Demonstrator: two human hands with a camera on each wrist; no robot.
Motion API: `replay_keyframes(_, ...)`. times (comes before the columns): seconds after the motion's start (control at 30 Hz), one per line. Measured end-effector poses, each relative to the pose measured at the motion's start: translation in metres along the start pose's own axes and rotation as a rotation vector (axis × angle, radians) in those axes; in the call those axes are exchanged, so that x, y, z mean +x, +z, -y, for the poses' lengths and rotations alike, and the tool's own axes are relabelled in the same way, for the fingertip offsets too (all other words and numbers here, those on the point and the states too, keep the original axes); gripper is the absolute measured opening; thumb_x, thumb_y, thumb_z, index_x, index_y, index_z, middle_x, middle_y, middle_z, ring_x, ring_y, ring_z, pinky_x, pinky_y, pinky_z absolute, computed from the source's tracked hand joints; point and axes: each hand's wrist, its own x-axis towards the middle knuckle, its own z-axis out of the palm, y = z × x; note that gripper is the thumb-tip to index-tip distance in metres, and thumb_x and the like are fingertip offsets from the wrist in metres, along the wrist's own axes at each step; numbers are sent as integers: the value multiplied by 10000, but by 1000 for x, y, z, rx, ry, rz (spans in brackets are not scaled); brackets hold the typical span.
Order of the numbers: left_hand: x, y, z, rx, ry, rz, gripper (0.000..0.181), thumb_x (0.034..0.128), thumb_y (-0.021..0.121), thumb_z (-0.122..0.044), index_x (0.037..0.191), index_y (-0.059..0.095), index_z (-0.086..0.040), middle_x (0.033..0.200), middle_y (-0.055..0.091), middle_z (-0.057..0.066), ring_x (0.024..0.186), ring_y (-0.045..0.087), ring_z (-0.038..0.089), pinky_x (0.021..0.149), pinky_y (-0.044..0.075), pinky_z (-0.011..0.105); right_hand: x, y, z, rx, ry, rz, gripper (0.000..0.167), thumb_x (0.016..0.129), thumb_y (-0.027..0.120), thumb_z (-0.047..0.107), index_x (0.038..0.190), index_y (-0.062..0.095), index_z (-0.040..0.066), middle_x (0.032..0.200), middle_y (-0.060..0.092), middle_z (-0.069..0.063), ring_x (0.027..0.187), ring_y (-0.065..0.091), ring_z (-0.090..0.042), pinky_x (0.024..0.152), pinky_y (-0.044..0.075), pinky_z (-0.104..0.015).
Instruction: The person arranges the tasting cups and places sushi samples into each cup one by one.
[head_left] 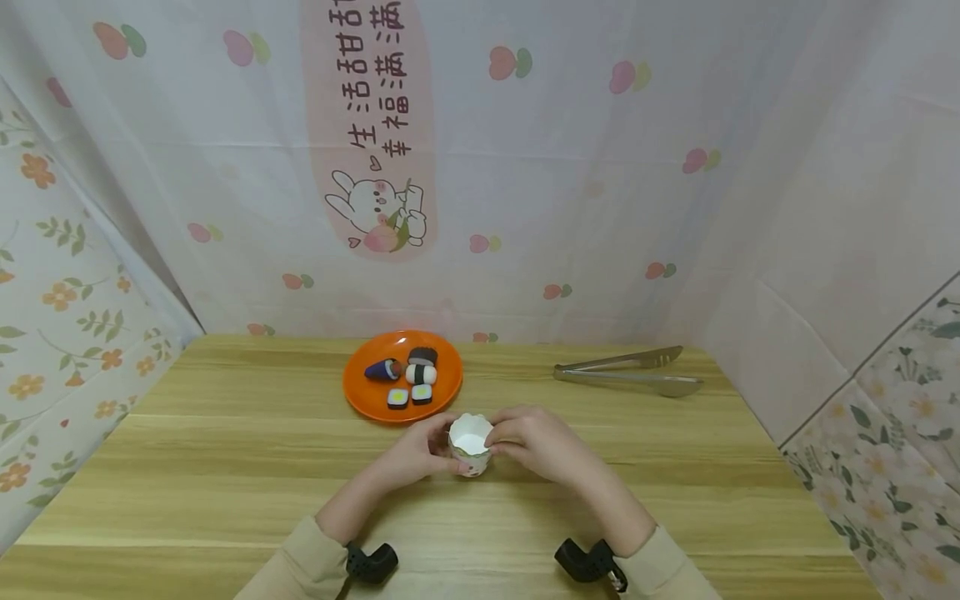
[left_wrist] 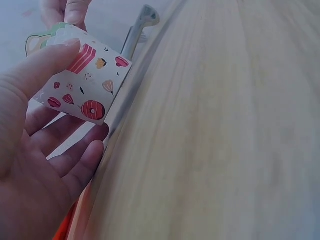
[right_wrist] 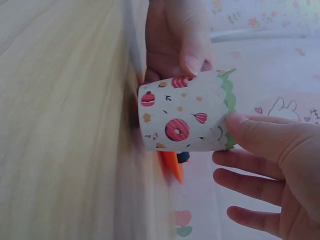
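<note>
Grip of the left hand (head_left: pixel 415 454) is being occupied by a small white paper cup (head_left: pixel 471 447) printed with pink-red doughnuts and flowers and edged with a green scalloped rim; the near side is being touched by the thumb, while the left side is being held by the fingers. By the narrow grip of the right hand (head_left: pixel 538 442), the rim is being pinched on the right, the remaining fingers being held loosely beside it. The cup is being held upright between both hands, over the near middle of the pale wood-grained desk (head_left: pixel 225 467); whether its base is being supported by the desk cannot be told.

Beige sleeves (head_left: pixel 307 554) and black wrist-mounted devices (head_left: pixel 372 563) are being worn on both arms. Just beyond the left hand, a round, glossy orange plate (head_left: pixel 367 402) is being carried by the desk. On it are being borne a dark blue cone-shaped sushi piece (head_left: pixel 381 369), a black-and-grey piece (head_left: pixel 422 356), a white oblong piece with a black band (head_left: pixel 421 375), and two small black-and-white square rolls (head_left: pixel 397 398) with yellowish centres. Farther out to the right, silver metal tongs (head_left: pixel 626 377) are being supported by the desk, their arms being spread in a V. The back is being covered by a white peach-printed cloth (head_left: pixel 600 183).
</note>
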Motion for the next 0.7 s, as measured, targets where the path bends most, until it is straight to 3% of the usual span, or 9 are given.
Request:
replay_keyframes(0.43, -4, -3, -1, -19, -16, -5, 602, 808, 777, -107, 1324, 493, 15, 1136, 622, 86, 947, 566, 207, 768, 498, 301, 9, -6, 6, -27, 21, 51, 60, 833, 748, 135, 892, 749, 147, 1104, 669, -64, 1019, 629, -217, 886, 508, -356)
replay_keyframes(0.7, -5, -3, -2, -41, -21, -5, 608, 807, 775, -89, 1334, 486, 8, 1141, 618, 93, 937, 564, 212, 765, 501, 306, 8, -4, 5, -17, 15, 27, 71, 837, 744, 135, 905, 755, 149, 1119, 666, -73, 1030, 626, -220, 871, 515, -343)
